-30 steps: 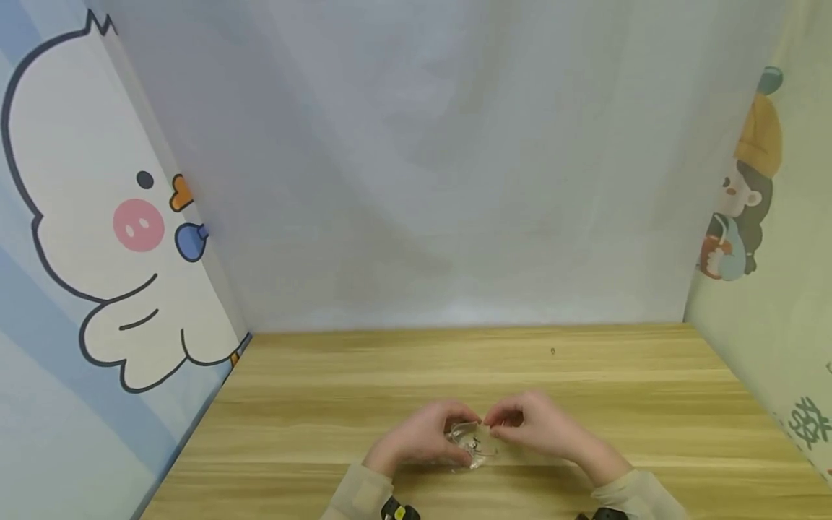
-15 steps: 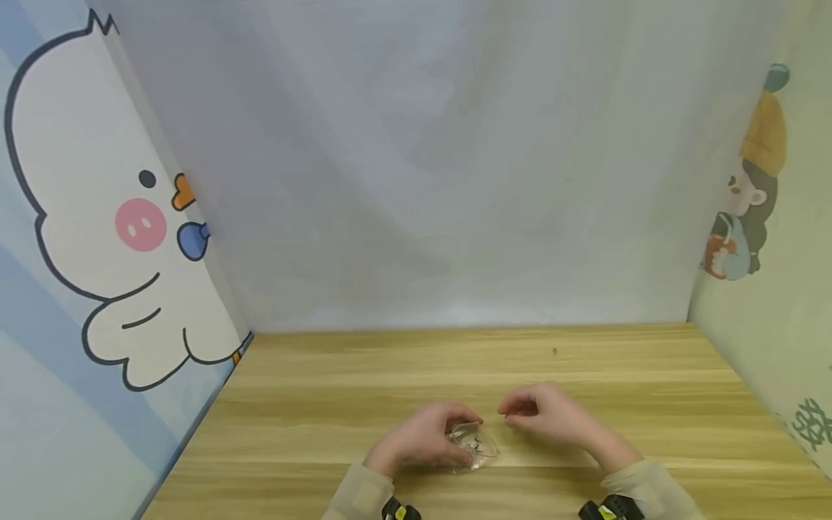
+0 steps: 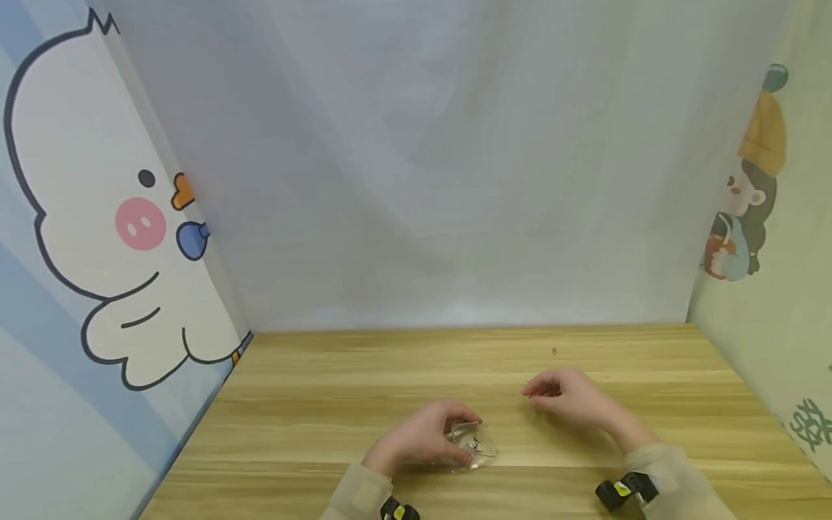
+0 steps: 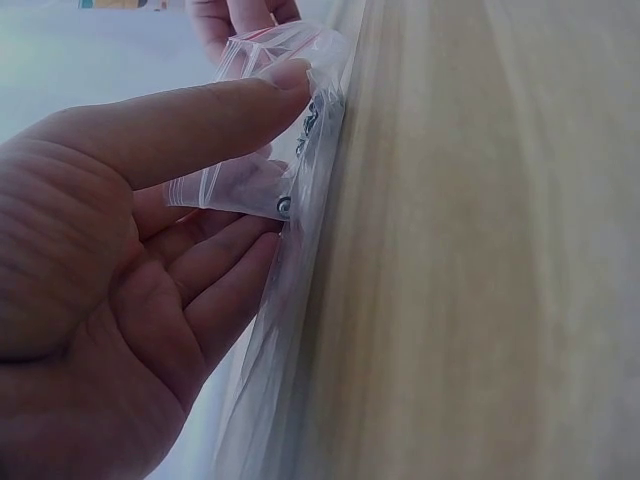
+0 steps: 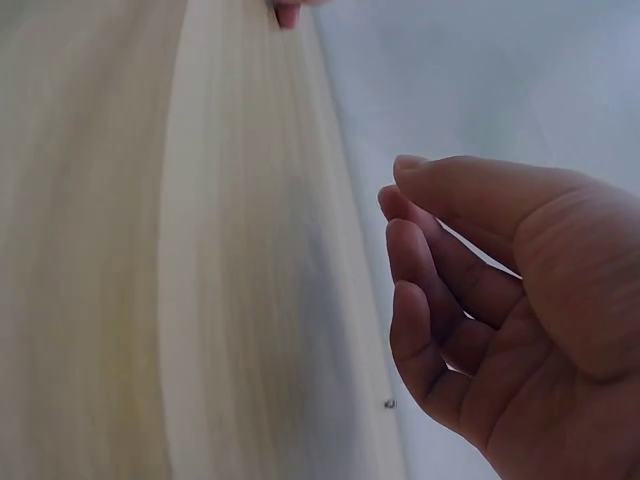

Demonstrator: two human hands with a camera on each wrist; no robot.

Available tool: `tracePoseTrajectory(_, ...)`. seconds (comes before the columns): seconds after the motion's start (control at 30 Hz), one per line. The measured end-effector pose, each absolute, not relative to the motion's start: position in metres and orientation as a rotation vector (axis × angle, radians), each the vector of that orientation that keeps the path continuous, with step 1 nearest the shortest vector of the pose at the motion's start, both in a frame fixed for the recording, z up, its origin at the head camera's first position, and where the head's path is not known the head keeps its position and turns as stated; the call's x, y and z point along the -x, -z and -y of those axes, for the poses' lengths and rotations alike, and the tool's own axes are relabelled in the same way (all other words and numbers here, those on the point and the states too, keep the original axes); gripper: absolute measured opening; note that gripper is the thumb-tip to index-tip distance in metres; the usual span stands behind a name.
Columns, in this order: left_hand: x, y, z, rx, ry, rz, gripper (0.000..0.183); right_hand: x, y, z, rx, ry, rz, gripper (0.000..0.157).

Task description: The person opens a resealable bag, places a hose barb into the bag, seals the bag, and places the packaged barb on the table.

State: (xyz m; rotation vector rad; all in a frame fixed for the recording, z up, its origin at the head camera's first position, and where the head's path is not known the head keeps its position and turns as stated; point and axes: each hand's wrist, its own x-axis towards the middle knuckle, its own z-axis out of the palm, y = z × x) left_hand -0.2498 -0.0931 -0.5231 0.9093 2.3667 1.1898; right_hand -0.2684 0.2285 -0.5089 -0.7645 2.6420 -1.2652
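Observation:
My left hand (image 3: 429, 433) holds a small clear zip bag (image 3: 479, 449) low over the wooden table. In the left wrist view its thumb presses on the bag (image 4: 245, 190) from above, with fingers below. Small dark metal pieces (image 4: 308, 125) show through the plastic, one with a round end (image 4: 284, 207). My right hand (image 3: 575, 396) is apart from the bag, to its right and farther back. Its thumb and index fingertips come close together in the right wrist view, the other fingers curled; I cannot tell whether something tiny is between them.
A tiny metal piece (image 3: 555, 351) lies on the table (image 3: 364, 361) near its back edge, beyond my right hand. A pale grey curtain (image 3: 455, 180) rises behind the table. Printed panels with a white cartoon bird (image 3: 84, 159) and a cartoon figure (image 3: 760, 144) flank it.
My right hand has left the bag's mouth and moved right and away toward the back of the table. My left hand stays in place with the bag.

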Motion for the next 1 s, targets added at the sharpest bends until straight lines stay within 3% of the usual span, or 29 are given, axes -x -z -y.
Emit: tracePoseTrajectory(1.0,0.249,0.52,0.092,-0.908,-1.156,-2.396,0.057,0.306,0.518,-0.274,0.469,1.173,-2.849,0.02)
